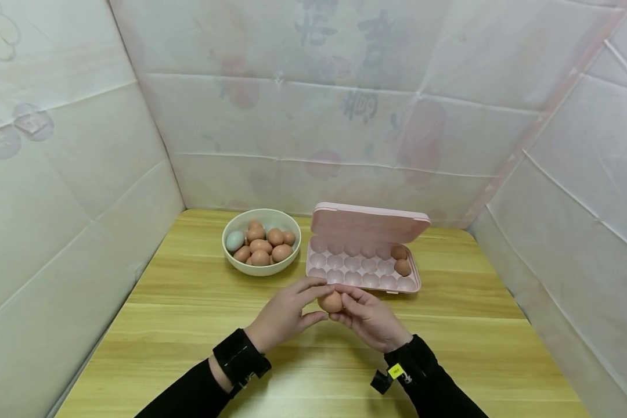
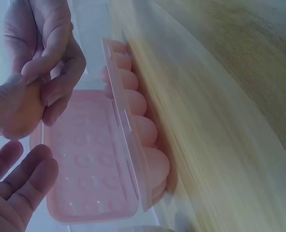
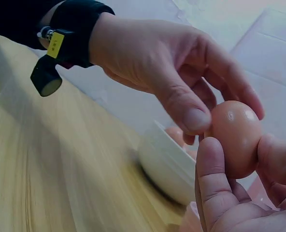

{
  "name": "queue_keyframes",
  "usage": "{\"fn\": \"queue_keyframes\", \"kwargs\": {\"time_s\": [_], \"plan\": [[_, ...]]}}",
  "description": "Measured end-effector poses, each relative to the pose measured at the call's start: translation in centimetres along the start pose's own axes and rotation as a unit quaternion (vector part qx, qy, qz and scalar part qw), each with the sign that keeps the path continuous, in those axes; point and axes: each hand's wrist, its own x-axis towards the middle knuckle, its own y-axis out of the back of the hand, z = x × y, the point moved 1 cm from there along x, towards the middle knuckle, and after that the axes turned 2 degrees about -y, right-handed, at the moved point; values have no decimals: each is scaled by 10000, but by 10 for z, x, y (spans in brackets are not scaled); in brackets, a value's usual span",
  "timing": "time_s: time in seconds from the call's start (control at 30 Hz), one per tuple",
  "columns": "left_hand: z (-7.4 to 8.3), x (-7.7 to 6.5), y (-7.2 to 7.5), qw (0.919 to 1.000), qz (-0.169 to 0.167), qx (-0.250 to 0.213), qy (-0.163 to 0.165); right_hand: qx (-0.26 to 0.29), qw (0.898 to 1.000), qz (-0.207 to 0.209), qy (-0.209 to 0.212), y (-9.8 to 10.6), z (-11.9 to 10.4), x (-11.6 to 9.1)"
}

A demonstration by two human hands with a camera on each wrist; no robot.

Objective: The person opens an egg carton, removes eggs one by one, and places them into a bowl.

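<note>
A brown egg [image 1: 330, 302] is between both hands, in front of the pink egg carton [image 1: 415, 283]. My right hand [image 1: 368, 319] pinches it with thumb and fingertips from the right. From the other side my left hand [image 1: 287, 307] has its thumb and a finger curved around the egg, as the right wrist view also shows. Other left fingers [image 2: 29, 181] are spread apart from the egg in the left wrist view. The carton stands with its lid [image 1: 368, 223] raised, and two brown eggs [image 1: 402, 267] sit in its rightmost column.
A pale bowl [image 1: 230, 258] of several brown eggs and a light blue egg [image 1: 235, 241] stands left of the carton. Both are on a wooden table [image 1: 188, 307]. Printed white sheets [image 1: 292, 116] hang behind it and at both sides.
</note>
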Motion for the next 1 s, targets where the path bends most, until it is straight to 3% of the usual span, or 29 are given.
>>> {"fn": "queue_keyframes", "kwargs": {"time_s": [0.4,0.8,1.0], "plan": [[1,-2,-4,9996,0,-274,-42,-323,9992,-170,132,-6,2,4],[1,-5,2,9999,-28,-77,103,-985,9941,450,72,-5,-2,1],[-3,-8,4,9999,-33,-9,166,-1479,9839,997,-89,-2,-3,-2]]}}
